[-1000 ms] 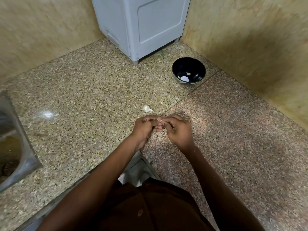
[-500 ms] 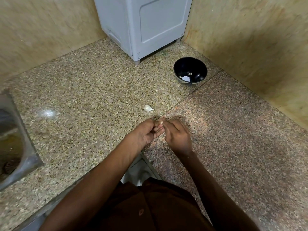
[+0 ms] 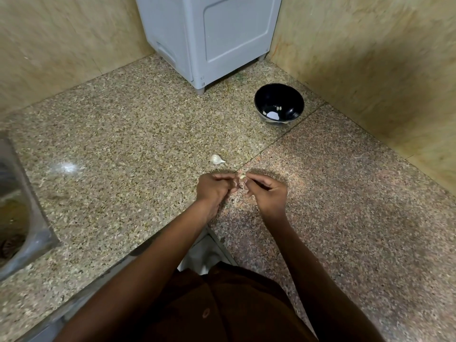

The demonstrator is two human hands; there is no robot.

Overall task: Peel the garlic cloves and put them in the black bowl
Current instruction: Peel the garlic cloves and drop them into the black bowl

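The garlic clove shows only as a pale tip between the fingertips of both hands; the rest is hidden. Pale bits in the black bowl at 1 o'clock are too small to identify. The sink at 9 o'clock is cut by the left edge.

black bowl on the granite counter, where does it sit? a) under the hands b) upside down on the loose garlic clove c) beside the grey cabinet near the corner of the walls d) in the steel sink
c: the round black bowl stands upright on the speckled granite counter, just right of the grey plastic cabinet and well beyond both hands.
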